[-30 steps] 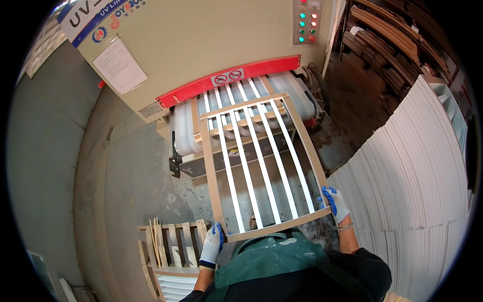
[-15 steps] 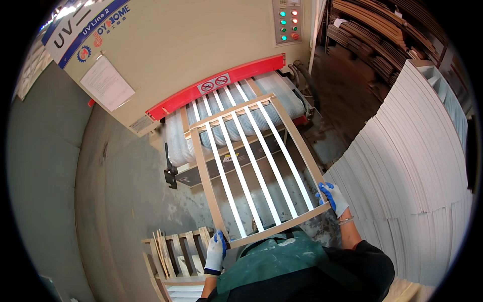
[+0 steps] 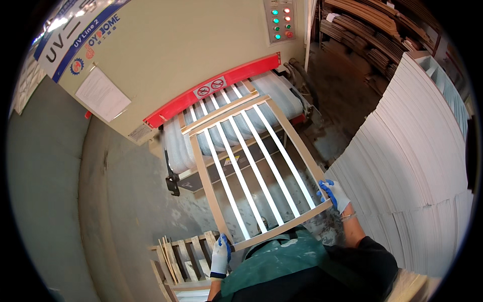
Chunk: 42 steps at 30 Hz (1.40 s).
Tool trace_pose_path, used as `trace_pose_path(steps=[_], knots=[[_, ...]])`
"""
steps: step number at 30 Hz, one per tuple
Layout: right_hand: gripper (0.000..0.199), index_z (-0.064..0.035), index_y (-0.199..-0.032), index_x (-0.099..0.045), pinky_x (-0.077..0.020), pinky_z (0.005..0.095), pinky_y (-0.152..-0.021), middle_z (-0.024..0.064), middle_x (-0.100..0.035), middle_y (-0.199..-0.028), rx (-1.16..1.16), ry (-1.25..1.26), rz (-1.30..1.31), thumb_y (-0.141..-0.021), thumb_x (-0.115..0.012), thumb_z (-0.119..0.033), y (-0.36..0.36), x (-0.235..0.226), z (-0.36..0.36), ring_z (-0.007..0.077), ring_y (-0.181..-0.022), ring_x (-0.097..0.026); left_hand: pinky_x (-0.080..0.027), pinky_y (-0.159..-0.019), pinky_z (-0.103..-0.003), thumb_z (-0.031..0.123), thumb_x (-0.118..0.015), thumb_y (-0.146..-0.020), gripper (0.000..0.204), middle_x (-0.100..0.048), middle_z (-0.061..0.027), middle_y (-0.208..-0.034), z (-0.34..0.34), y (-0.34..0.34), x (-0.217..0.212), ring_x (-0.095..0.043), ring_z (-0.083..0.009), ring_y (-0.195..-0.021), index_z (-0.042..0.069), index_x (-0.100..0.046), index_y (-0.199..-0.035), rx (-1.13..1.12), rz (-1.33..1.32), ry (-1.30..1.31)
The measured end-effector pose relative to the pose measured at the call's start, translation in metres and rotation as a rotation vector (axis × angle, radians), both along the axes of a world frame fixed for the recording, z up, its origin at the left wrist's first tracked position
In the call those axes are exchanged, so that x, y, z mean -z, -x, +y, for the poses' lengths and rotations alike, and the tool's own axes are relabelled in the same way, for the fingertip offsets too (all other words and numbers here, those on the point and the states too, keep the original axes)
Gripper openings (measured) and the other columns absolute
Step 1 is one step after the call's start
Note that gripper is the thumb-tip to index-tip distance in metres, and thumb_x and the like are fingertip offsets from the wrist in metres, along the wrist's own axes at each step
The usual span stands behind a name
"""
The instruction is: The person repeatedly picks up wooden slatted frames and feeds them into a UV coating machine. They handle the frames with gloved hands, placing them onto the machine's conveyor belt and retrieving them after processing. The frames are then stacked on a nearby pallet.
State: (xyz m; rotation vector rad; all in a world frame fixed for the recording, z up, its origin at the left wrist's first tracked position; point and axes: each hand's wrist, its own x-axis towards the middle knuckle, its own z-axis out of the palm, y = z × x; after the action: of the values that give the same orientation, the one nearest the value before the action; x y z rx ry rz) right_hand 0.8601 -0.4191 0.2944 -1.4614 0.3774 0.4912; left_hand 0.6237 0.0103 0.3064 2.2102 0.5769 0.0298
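Beige metal housing of a large machine (image 3: 176,55) fills the upper view, with a red guard bar (image 3: 211,90) above its roller conveyor (image 3: 226,136). White panels (image 3: 417,166) are stacked high at the right. A slatted wooden frame (image 3: 256,171) is held tilted, its far end lying on the conveyor, its near rail at the green apron (image 3: 282,261). The near left corner is gripped by the gloved left hand (image 3: 220,256), the near right corner by the gloved right hand (image 3: 334,195)

Light was even and fairly bright; fisheye bent the edges into a black rim; focus stayed sharp.
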Motion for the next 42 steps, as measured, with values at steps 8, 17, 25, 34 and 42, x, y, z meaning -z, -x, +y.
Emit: trace_pose_path(steps=[8, 17, 25, 34, 42], knots=[[0.033, -0.0038, -0.099, -0.064, -0.0531, 0.0316, -0.052, 0.0111, -0.068, -0.081, -0.022, -0.041, -0.013, -0.093, -0.07, -0.036, -0.035, -0.002, 0.012, 0.0192, -0.061, -0.065, -0.042, -0.063, -0.033, 0.038, -0.041, -0.106, 0.044, -0.056, -0.0057, -0.078, 0.013, -0.026, -0.012, -0.052, -0.0165, -0.069, 0.0, -0.062, -0.102, 0.059, 0.001, -0.033], [0.036, -0.0054, -0.093, -0.063, -0.0523, 0.0319, -0.05, 0.0104, -0.065, -0.074, -0.117, -0.054, 0.005, -0.093, -0.07, -0.04, -0.083, 0.012, 0.026, 0.0185, -0.06, -0.065, -0.051, -0.074, -0.04, 0.017, -0.042, -0.105, 0.026, -0.065, -0.0213, -0.091, 0.045, -0.057, 0.007, -0.064, -0.038, -0.085, -0.003, -0.058, -0.108, 0.2, -0.125, -0.201], [0.036, -0.006, -0.098, -0.064, -0.055, 0.0354, -0.051, 0.0089, -0.066, -0.075, -0.122, -0.085, 0.014, -0.093, -0.069, -0.041, -0.119, 0.024, 0.039, 0.0212, -0.061, -0.067, -0.055, -0.073, -0.034, 0.04, -0.043, -0.106, 0.043, -0.07, -0.0159, -0.099, 0.04, -0.066, 0.016, -0.068, -0.021, -0.077, 0.0, -0.059, -0.11, -0.306, 0.077, 0.825], [0.036, -0.0093, -0.109, -0.065, -0.0569, 0.0386, -0.053, 0.0112, -0.067, -0.078, -0.217, -0.107, 0.015, -0.092, -0.07, -0.04, -0.172, 0.032, 0.055, 0.0264, -0.064, -0.068, -0.054, -0.078, -0.033, 0.047, -0.047, -0.103, 0.055, -0.07, -0.0164, -0.102, 0.023, 0.016, 0.043, -0.068, -0.0214, -0.085, 0.0, -0.057, -0.129, -0.411, -0.036, 0.858], [0.039, -0.017, -0.12, -0.062, -0.058, 0.039, -0.065, 0.0111, -0.068, -0.088, -0.213, -0.25, 0.048, -0.091, -0.07, -0.042, -0.22, 0.06, 0.054, 0.0246, -0.072, -0.067, -0.044, -0.058, -0.025, 0.048, -0.046, -0.104, 0.05, -0.07, -0.0059, -0.089, -0.001, 0.12, 0.038, -0.063, -0.0122, -0.071, 0.003, -0.063, -0.116, -0.592, 0.096, 0.742]])
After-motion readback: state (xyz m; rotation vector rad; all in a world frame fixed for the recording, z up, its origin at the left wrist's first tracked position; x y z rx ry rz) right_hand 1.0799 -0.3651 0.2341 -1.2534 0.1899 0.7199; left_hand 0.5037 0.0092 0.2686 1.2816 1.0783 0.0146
